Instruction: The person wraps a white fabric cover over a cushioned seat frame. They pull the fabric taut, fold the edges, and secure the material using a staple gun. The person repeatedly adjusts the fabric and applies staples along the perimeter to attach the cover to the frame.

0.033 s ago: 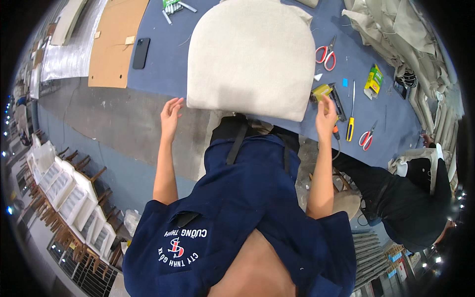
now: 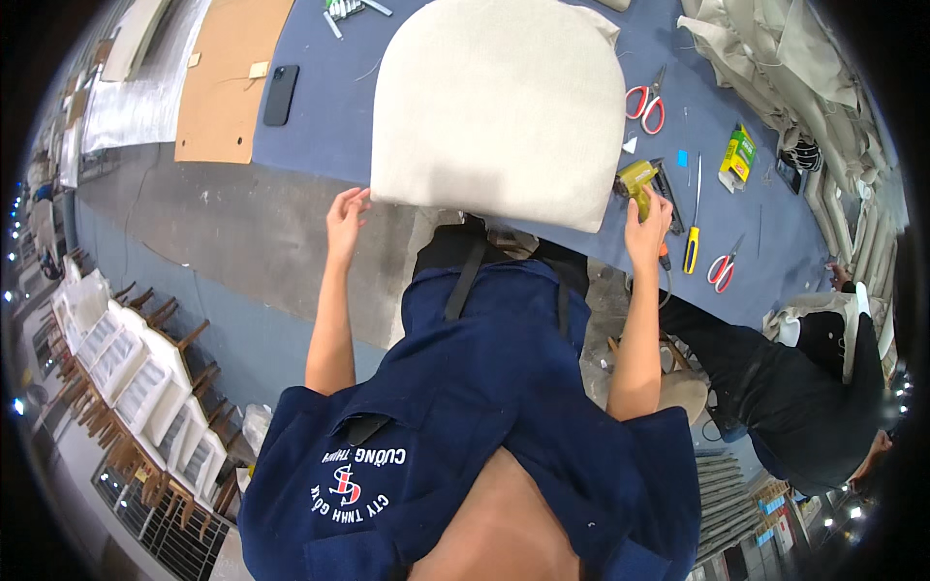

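A cream fabric-covered seat cushion (image 2: 499,107), rounded at its far side, lies at the near edge of the blue-grey worktable (image 2: 325,121). My left hand (image 2: 344,225) is by its near left corner, fingers loosely bent and apart, fingertips close to the edge; whether they touch cannot be told. Right of the cushion lies a yellow-green and black staple gun (image 2: 635,177) with an orange hose fitting. Over its handle I have my right hand (image 2: 647,230), thumb and fingers apart around it, not visibly closed. The hand partly hides the handle.
Right of the staple gun lie a yellow screwdriver (image 2: 692,250), red-handled scissors (image 2: 646,111), small red-handled snips (image 2: 722,273) and a green-yellow box (image 2: 737,157). A phone (image 2: 280,95) rests at left. Fabric pieces (image 2: 775,58) pile at far right. Another person (image 2: 785,397) works at right.
My right hand has shifted slightly right, its fingers bending further over the staple gun's handle. My left hand has come a little closer to the cushion's corner. The whole view has shifted slightly.
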A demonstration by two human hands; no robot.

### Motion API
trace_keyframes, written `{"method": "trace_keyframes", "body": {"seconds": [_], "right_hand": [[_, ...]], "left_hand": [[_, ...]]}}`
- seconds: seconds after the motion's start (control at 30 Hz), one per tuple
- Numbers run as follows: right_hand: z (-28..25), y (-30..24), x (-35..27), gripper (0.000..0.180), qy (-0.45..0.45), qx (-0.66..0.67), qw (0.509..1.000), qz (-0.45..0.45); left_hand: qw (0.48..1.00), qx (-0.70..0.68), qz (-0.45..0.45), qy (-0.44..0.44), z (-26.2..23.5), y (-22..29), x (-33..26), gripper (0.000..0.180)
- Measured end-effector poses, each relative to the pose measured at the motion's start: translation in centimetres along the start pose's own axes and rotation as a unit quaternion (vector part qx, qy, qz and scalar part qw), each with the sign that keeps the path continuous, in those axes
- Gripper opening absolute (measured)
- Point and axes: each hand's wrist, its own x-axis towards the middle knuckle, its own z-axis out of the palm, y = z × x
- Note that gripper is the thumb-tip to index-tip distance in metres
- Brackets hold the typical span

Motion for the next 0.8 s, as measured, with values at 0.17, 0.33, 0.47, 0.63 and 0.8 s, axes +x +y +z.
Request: {"method": "trace_keyframes", "body": {"seconds": [0.17, 0.33, 0.47, 0.63, 0.8], "right_hand": [[0.7, 2.3, 0.3, 0.040, -0.007, -0.097, 0.990, -0.102], [0.8, 4.4, -0.9, 0.044, 0.040, -0.226, 0.973, -0.017], [-0.7, 7.0, -1.1, 0.046, 0.036, -0.210, 0.977, -0.029], [-3.0, 10.0, -3.5, 0.049, 0.043, -0.208, 0.974, 0.083], [-1.0, 8.1, -5.2, 0.042, 0.176, -0.131, 0.976, 0.010]], "left_hand": [[0.977, -0.127, -0.170, 0.000, 4.3, -8.1, -0.9, 0.026], [0.959, -0.017, -0.269, -0.090, 5.5, -9.6, -6.6, 0.024], [0.951, -0.029, -0.294, -0.095, 5.7, -8.9, -8.6, 0.025], [0.957, -0.063, -0.270, -0.083, 4.9, -10.8, -7.0, 0.025], [0.961, -0.113, -0.245, -0.059, 5.6, -9.9, -4.0, 0.026]]}}
